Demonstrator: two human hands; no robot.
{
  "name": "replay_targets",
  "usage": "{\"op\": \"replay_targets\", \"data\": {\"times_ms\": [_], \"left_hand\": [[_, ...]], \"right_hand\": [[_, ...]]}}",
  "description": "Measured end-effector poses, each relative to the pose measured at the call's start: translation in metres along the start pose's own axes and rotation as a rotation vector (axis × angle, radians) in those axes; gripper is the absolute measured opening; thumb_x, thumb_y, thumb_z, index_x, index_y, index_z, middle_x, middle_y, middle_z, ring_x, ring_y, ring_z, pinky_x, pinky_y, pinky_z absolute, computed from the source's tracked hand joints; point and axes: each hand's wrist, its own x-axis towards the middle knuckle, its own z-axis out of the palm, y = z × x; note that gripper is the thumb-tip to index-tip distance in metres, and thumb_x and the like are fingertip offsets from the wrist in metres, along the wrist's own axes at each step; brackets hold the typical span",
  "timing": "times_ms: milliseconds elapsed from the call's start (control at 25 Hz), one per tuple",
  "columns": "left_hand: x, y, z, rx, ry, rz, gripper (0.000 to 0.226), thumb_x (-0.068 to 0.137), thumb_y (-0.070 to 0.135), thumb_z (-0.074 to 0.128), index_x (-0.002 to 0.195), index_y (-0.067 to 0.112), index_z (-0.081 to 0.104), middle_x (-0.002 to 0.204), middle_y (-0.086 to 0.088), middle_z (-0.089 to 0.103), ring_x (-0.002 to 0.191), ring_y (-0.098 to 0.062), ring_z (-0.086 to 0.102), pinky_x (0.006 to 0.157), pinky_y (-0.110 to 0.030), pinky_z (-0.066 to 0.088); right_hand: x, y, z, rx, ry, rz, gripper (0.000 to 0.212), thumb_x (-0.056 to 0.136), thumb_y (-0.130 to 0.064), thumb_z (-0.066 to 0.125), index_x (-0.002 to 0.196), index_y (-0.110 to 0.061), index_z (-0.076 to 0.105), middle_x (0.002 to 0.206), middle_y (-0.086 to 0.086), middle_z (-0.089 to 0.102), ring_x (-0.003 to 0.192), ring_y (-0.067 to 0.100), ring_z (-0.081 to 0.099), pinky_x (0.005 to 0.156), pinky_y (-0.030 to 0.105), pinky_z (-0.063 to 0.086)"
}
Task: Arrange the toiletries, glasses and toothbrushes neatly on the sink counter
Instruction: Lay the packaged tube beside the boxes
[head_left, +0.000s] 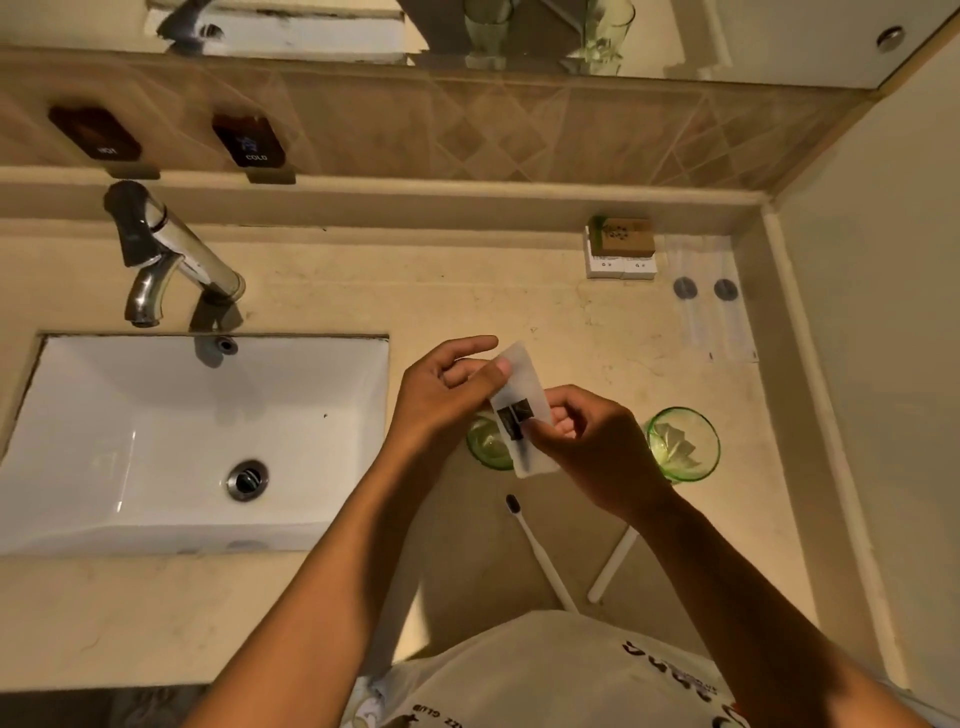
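Note:
Both my hands hold a small frosted white sachet (522, 395) with a dark label above the counter. My left hand (441, 384) pinches its upper edge with the thumb. My right hand (587, 441) pinches its lower part. Two green glasses stand on the counter: one (485, 447) half hidden under my hands, the other (683, 444) to the right with folded white paper inside. Two white toothbrushes lie near the front edge, one (537, 551) with a dark head, the other (613, 564) partly under my right arm. Stacked soap boxes (621, 247) and two clear wrapped packets (711, 296) sit at the back right.
A white rectangular basin (156, 415) with a chrome tap (171, 249) fills the left. Hot and cold labels hang on the tiled wall behind. A raised ledge (415, 200) runs along the back, a wall (872, 364) bounds the right side, and a mirror is above.

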Motion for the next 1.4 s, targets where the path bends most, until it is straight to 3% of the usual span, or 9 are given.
{"op": "replay_targets", "data": {"times_ms": [200,520,720,840,920,1120,1240,1320,1400], "left_hand": [[0.02,-0.006,0.005,-0.127,-0.124,-0.106,0.048,0.079,0.022,0.078,0.125,0.012,0.066,0.11,-0.012,0.076,0.103,-0.034,0.073,0.092,-0.046,0.06],[0.071,0.001,0.019,-0.111,0.106,-0.14,0.039,0.076,0.01,0.085,0.113,0.009,0.071,0.097,-0.012,0.078,0.087,-0.03,0.074,0.081,-0.044,0.063],[0.127,0.007,0.038,-0.103,0.031,-0.196,0.055,0.078,0.004,0.084,0.127,0.009,0.058,0.102,-0.017,0.077,0.095,-0.033,0.075,0.086,-0.047,0.062],[0.164,0.003,0.05,0.08,-0.028,-0.227,0.041,0.079,-0.004,0.08,0.116,0.0,0.064,0.1,-0.022,0.075,0.091,-0.035,0.075,0.086,-0.053,0.062],[0.188,-0.003,0.055,0.27,-0.038,-0.166,0.032,0.08,-0.002,0.075,0.11,0.004,0.07,0.09,-0.013,0.076,0.086,-0.03,0.076,0.084,-0.048,0.063],[0.217,-0.018,0.063,0.485,0.055,-0.042,0.03,0.078,0.012,0.067,0.108,0.017,0.07,0.091,0.0,0.072,0.087,-0.021,0.07,0.084,-0.039,0.059],[0.22,-0.032,0.059,0.587,0.058,0.074,0.033,0.081,0.014,0.066,0.113,0.02,0.067,0.103,0.003,0.071,0.093,-0.015,0.068,0.087,-0.033,0.057],[0.22,-0.04,0.052,0.788,0.041,0.32,0.027,0.087,0.008,0.068,0.113,0.015,0.069,0.109,-0.001,0.069,0.096,-0.017,0.067,0.088,-0.026,0.052],[0.224,-0.046,0.047,1.023,0.059,0.589,0.021,0.09,0.007,0.069,0.111,0.009,0.071,0.11,-0.009,0.069,0.1,-0.025,0.066,0.089,-0.026,0.044]], "right_hand": [[0.026,-0.001,-0.008,0.148,-0.026,0.234,0.018,0.091,-0.028,0.071,0.079,-0.017,0.063,0.069,0.0,0.064,0.06,0.002,0.056,0.053,0.013,0.045],[0.068,0.003,-0.007,0.313,-0.073,0.368,0.016,0.09,-0.022,0.072,0.104,-0.015,0.069,0.085,-0.006,0.07,0.067,-0.006,0.063,0.059,0.011,0.05],[0.123,0.03,-0.019,0.323,0.062,0.5,0.009,0.09,-0.017,0.071,0.093,-0.008,0.073,0.09,0.011,0.074,0.078,0.023,0.068,0.072,0.037,0.055],[0.157,0.053,-0.019,0.272,0.109,0.581,0.014,0.09,-0.023,0.069,0.096,-0.01,0.073,0.096,0.011,0.074,0.088,0.029,0.07,0.086,0.046,0.06],[0.178,0.067,-0.015,0.231,0.114,0.61,0.015,0.09,-0.027,0.068,0.097,-0.013,0.072,0.1,0.009,0.074,0.09,0.027,0.07,0.087,0.046,0.059],[0.201,0.09,-0.001,0.147,0.116,0.623,0.015,0.095,-0.032,0.066,0.106,-0.022,0.063,0.102,-0.003,0.066,0.075,0.006,0.06,0.053,0.006,0.043],[0.195,0.1,0.004,-0.014,0.13,0.52,0.027,0.097,-0.038,0.062,0.118,-0.021,0.063,0.114,-0.003,0.067,0.094,0.012,0.064,0.083,0.016,0.05],[0.19,0.107,0.0,-0.13,0.171,0.454,0.034,0.096,-0.04,0.061,0.127,-0.024,0.057,0.123,-0.004,0.064,0.107,0.014,0.064,0.096,0.026,0.052],[0.184,0.112,-0.006,-0.303,0.132,0.335,0.041,0.096,-0.037,0.061,0.135,-0.029,0.051,0.135,-0.007,0.057,0.118,0.009,0.056,0.101,0.019,0.044]]}}
